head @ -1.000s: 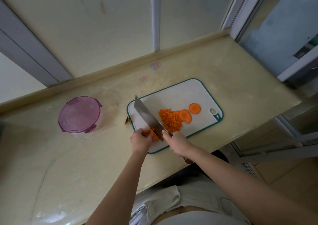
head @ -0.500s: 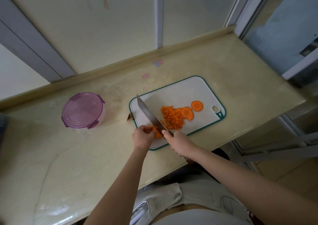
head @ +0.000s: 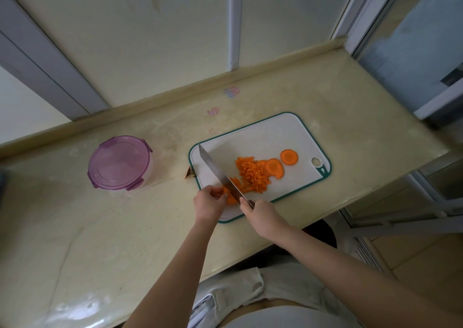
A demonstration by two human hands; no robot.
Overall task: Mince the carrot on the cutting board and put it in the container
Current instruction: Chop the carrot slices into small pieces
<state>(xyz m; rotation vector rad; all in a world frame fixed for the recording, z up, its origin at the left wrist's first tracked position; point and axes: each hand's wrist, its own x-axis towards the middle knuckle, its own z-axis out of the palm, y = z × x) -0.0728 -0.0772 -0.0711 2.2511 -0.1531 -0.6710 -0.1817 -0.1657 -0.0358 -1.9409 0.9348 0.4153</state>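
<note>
A white cutting board [head: 280, 137] with a green rim lies on the counter. On it sit a heap of minced carrot [head: 250, 172] and two round carrot slices [head: 288, 156]. My left hand [head: 209, 203] pinches a carrot piece [head: 231, 199] at the board's near left corner. My right hand [head: 263, 213] grips the handle of a cleaver [head: 218, 174], whose blade rests edge-down across that piece. A round container [head: 119, 164] with a purple clip lid, closed, stands left of the board.
A small brown carrot scrap [head: 189, 174] lies on the counter [head: 100, 240] beside the board's left edge. A wall with window frames runs behind. The counter's front edge is close to my body, and its right end drops off beside a metal frame.
The blade has shifted slightly along the carrot piece under my left fingers. Both hands stay at the board's near left corner. The view has tilted a little.
</note>
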